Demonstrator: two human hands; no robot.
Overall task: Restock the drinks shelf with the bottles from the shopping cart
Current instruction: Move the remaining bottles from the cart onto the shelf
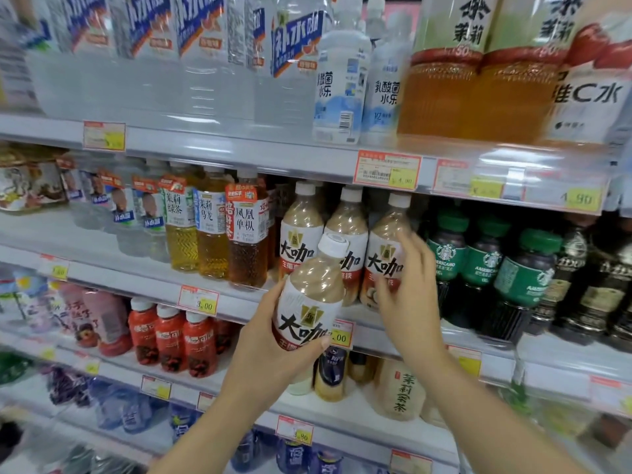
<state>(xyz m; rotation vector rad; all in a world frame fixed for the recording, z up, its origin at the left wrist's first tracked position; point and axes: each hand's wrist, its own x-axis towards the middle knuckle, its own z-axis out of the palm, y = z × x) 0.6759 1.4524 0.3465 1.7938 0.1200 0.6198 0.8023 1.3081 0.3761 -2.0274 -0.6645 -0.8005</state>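
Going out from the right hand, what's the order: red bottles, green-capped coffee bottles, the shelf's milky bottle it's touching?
From the right hand:
1. Milky shelf bottle, gripped by it.
2. Green-capped coffee bottles, just to its right.
3. Red bottles, one shelf down, far left.

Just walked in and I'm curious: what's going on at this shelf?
A person is restocking drinks. Their left hand grips a white-capped coffee bottle in front of the shelf, not yet set down. Their right hand holds the rightmost matching bottle of three standing there, perhaps to make room.
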